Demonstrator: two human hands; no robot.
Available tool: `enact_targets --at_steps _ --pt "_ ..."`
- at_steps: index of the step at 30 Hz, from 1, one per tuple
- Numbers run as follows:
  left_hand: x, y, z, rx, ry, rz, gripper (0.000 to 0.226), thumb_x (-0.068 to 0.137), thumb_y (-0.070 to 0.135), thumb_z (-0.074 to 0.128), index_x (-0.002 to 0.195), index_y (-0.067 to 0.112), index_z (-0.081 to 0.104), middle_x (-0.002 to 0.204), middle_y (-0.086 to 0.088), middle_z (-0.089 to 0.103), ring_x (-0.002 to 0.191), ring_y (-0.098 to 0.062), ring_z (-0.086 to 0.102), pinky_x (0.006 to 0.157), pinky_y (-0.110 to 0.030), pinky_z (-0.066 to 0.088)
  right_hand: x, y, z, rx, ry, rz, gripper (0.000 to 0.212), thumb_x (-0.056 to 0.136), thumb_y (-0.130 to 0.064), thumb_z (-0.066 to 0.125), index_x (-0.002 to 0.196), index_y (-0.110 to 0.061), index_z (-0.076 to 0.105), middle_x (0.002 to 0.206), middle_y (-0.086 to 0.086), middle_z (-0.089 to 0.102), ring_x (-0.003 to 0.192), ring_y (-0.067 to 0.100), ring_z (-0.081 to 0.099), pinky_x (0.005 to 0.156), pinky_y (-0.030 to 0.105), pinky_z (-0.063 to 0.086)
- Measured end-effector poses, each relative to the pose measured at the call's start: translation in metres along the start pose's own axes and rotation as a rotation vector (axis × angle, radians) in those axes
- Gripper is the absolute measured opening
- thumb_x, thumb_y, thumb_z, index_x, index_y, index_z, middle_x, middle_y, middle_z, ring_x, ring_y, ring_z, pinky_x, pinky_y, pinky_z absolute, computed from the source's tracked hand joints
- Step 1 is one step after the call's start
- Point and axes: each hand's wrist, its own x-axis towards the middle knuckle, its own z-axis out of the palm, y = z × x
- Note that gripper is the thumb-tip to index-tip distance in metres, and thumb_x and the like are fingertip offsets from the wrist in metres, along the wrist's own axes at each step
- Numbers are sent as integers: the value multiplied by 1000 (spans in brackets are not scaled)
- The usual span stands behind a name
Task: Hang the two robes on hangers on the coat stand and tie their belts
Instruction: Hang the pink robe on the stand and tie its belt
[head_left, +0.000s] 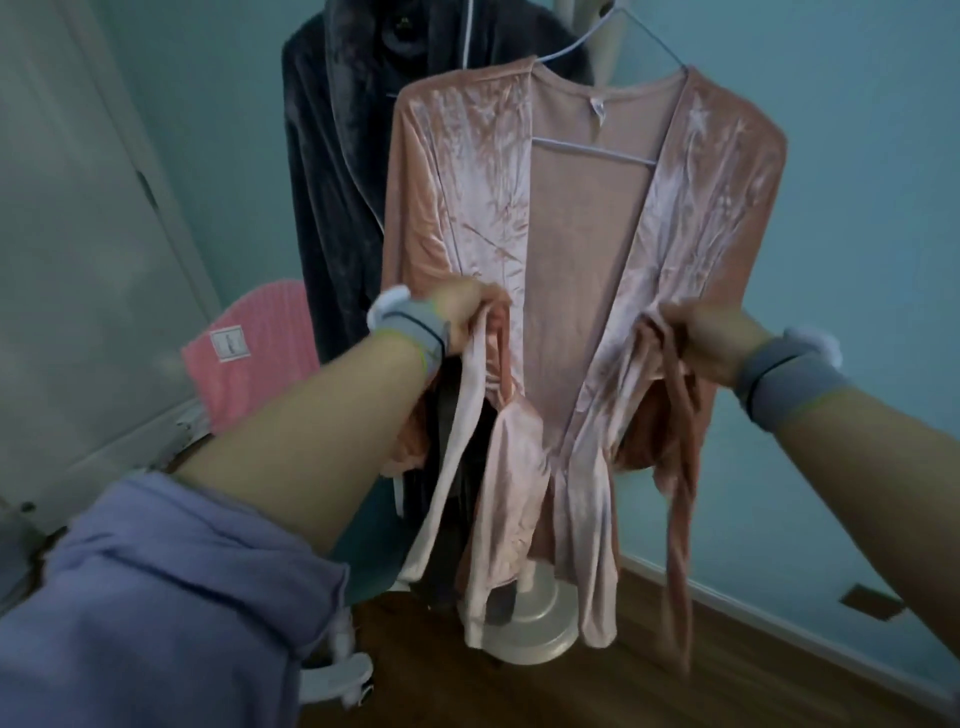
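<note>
A pink velvet robe (467, 171) hangs open on a pale wire hanger (592, 148) from the coat stand (524, 618). Behind it to the left hangs a dark grey plush robe (332, 171). My left hand (467, 317) grips the left end of the pink belt (452, 467) at the robe's waist. My right hand (711, 343) grips the right belt end (678, 545), which dangles toward the floor. The robe's front stays parted between my hands, and the belt ends hang apart, untied.
A pink ribbed cloth (249, 364) lies over a chair at the left, beside a white door (78, 260). Teal walls stand behind the stand. The wooden floor (753, 691) runs along a white baseboard at the right.
</note>
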Motion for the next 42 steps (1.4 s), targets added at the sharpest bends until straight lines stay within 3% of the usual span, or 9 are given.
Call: enact_targets --at_steps 4,6,11,15,20,27,33,37,42 --pt "-5 -4 10 97 -115 -72 33 92 7 45 61 6 54 37 -1 51 40 -13 48 57 -28 49 -24 -7 21 -334 -140 182 35 92 -20 49 60 -7 47 26 1 44 24 15 40 30 13 35" --pt "-10 -35 16 183 -173 -121 33 94 6 44 62 4 52 32 0 47 29 -9 43 44 -20 44 -32 3 27 -603 -171 137 40 90 -19 55 53 -9 43 29 1 41 34 19 36 35 17 31" --pt "-14 -37 15 67 -172 -30 40 94 7 45 56 3 55 30 0 40 28 -11 37 38 -18 38 -27 -30 35 -134 -112 -82 30 90 -10 52 61 -9 55 35 -2 54 41 14 50 44 21 41" --pt "-18 -42 17 135 -257 -101 75 101 21 35 29 8 54 29 5 37 25 -4 30 35 -15 25 -22 -14 42 -263 -141 67 14 87 -8 57 77 1 62 61 12 64 65 26 55 65 31 45" --pt "-22 -46 22 97 -252 -186 40 102 17 29 68 5 47 47 -4 38 19 -4 26 26 -11 24 -21 11 42 -258 -201 246 23 92 -8 51 71 -4 58 40 0 63 39 12 60 47 20 49" --pt "-34 -47 36 275 -152 -178 12 92 17 55 102 13 61 59 1 57 34 -8 54 23 -9 31 -24 5 46 -134 -168 236 15 90 -7 53 102 -2 60 53 6 64 50 15 58 41 18 51" --pt "-32 -57 48 38 -241 -258 29 96 23 43 69 14 49 70 -2 44 56 -11 47 56 -17 46 -37 -4 53 -12 -210 160 21 90 4 50 70 -3 54 56 5 56 53 11 55 46 19 53" --pt "-41 -57 51 -150 -307 -326 38 97 37 33 83 11 57 75 -8 62 70 -19 59 69 -32 42 -42 -1 56 -231 -209 -26 11 82 -3 63 71 -4 63 67 8 53 62 14 48 60 20 43" --pt "-40 -60 45 -325 -281 -293 41 100 32 30 74 9 51 38 0 53 29 -7 45 39 -16 39 -44 24 51 -188 -138 55 13 87 -9 56 74 -9 59 65 8 52 54 16 44 48 21 38"
